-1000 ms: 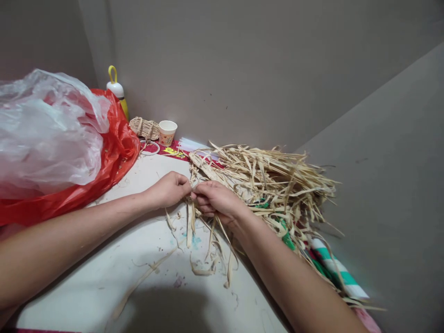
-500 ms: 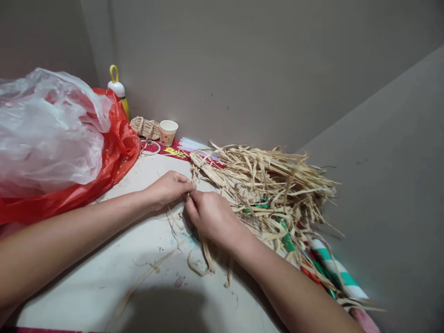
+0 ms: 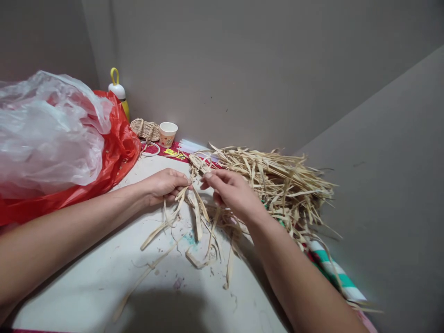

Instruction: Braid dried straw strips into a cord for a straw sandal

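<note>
My left hand (image 3: 171, 184) pinches a braid of dried straw strips (image 3: 193, 175), with finger and thumb closed at its lower end. Loose strip ends (image 3: 196, 213) fan downward from that pinch over the white tabletop. Just right of the braid, my right hand (image 3: 231, 189) is raised with its fingers loosely curved and apart, and I see nothing held in it. The braid's upper part runs back toward the big heap of dried straw (image 3: 277, 171), partly behind my right hand's fingers.
At left lies a red plastic bag (image 3: 121, 134) under crumpled clear plastic (image 3: 52, 134). Along the wall stand a yellow-and-white bottle (image 3: 118, 90), a woven straw piece (image 3: 145, 128) and a paper cup (image 3: 168, 135). A green-and-white striped roll (image 3: 336, 270) lies at right.
My right hand has come off the braid and moved up and to the right, its fingers opening. Strip ends now hang spread below my left hand, which keeps its pinch.
</note>
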A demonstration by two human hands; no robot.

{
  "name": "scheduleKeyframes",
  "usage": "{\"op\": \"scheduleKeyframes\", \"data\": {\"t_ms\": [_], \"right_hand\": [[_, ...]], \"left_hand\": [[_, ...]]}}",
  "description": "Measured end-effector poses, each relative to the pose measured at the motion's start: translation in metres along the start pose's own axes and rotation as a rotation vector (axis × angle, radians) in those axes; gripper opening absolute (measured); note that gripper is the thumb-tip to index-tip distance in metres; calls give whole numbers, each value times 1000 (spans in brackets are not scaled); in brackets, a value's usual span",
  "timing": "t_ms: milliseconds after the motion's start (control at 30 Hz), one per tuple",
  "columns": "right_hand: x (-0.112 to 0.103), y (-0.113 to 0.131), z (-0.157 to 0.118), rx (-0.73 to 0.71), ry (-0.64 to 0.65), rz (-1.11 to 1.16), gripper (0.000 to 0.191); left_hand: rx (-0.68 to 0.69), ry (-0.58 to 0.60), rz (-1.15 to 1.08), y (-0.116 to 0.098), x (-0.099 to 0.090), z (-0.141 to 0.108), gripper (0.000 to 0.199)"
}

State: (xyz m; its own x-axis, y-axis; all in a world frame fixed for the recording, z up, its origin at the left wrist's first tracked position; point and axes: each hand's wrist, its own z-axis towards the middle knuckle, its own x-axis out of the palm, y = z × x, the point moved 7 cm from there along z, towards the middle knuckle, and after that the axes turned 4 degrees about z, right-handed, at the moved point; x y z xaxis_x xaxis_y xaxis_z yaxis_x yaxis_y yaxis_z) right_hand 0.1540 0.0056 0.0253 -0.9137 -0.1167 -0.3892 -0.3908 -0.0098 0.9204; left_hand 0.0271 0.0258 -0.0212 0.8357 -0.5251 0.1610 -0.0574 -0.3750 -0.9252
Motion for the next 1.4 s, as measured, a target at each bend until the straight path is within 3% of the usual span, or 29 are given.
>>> {"op": "scheduleKeyframes", "data": {"t_ms": [100, 200, 367, 633, 800, 933, 1100, 1400], "right_hand": [[27, -28, 10, 155, 229, 196, 32], [46, -38, 8, 219, 373, 378, 33], [47, -40, 8, 275, 412, 450, 35], [54, -49, 5, 432, 563, 703, 26], [54, -51, 6, 458, 453, 680, 20], [52, -47, 6, 411, 325, 599, 19], [56, -43, 3, 395, 300, 569, 20], [58, -47, 2, 413, 280, 647, 29]], "left_hand": [[33, 63, 19, 2, 3, 1, 15], [74, 91, 91, 2, 4, 2, 18], [120, 130, 242, -1, 7, 1, 20], [167, 80, 455, -5, 4, 0, 20], [209, 55, 600, -8, 2, -1, 16], [114, 142, 543, -6, 6, -4, 15], [9, 156, 377, -1, 9, -7, 14], [41, 35, 522, 7, 18, -14, 18]]}}
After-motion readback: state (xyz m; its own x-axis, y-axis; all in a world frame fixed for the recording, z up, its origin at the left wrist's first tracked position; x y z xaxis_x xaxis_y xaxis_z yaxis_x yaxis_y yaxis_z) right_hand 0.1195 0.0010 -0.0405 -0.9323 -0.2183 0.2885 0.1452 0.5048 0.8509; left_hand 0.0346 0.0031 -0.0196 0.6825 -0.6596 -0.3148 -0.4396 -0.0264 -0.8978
